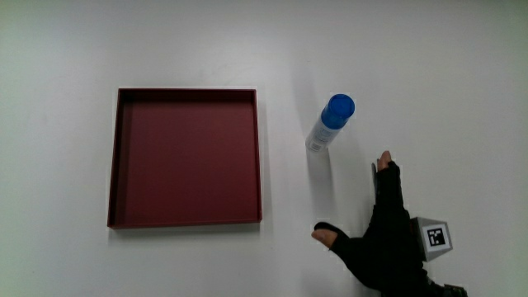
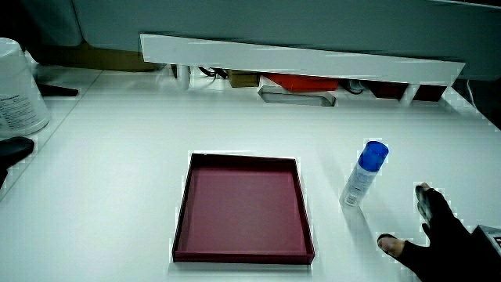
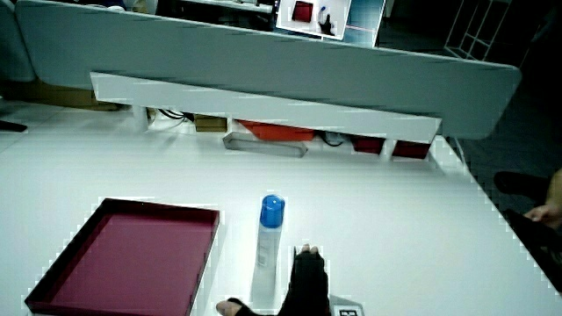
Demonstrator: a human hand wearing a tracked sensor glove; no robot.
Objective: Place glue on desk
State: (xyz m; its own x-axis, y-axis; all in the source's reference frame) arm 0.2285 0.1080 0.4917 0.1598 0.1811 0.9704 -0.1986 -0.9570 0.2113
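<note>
The glue, a white stick with a blue cap [image 1: 331, 122], stands upright on the white table beside the dark red tray [image 1: 186, 214]. Both side views show it too [image 2: 363, 174] [image 3: 268, 232]. The gloved hand [image 1: 381, 235] rests nearer to the person than the glue, a short gap apart from it. Its fingers are spread, thumb out toward the tray, and nothing is held. The same spread hand shows in both side views [image 2: 438, 235] [image 3: 299, 283].
The shallow dark red tray [image 2: 181, 222] [image 3: 204, 254] has nothing in it. A low partition [image 2: 297, 59] with clutter under it runs along the table's far edge. A white tub [image 2: 17, 86] stands at a table edge.
</note>
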